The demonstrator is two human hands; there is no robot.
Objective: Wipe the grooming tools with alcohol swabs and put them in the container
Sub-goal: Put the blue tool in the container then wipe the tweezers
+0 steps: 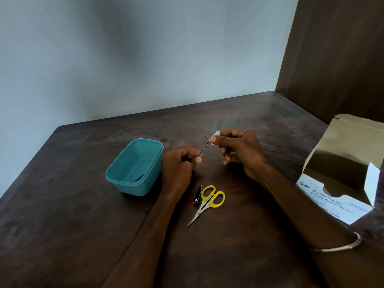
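Note:
My left hand (179,165) pinches the lower end of thin metal tweezers (204,150), which slant up to the right above the table. My right hand (239,150) pinches a small white alcohol swab (216,134) around the tweezers' upper end. A teal plastic container (133,167) stands just left of my left hand, with a blue item (138,178) lying inside it. Yellow-handled scissors (207,202) lie shut on the table below my hands. A dark nail clipper (197,195) rests touching the scissors' left side.
An open cardboard box of alcohol swabs (340,183) sits at the table's right edge, its lid raised. The dark wooden table (72,215) meets a pale wall at the back and a brown panel (336,55) on the right. A metal bangle (340,245) circles my right forearm.

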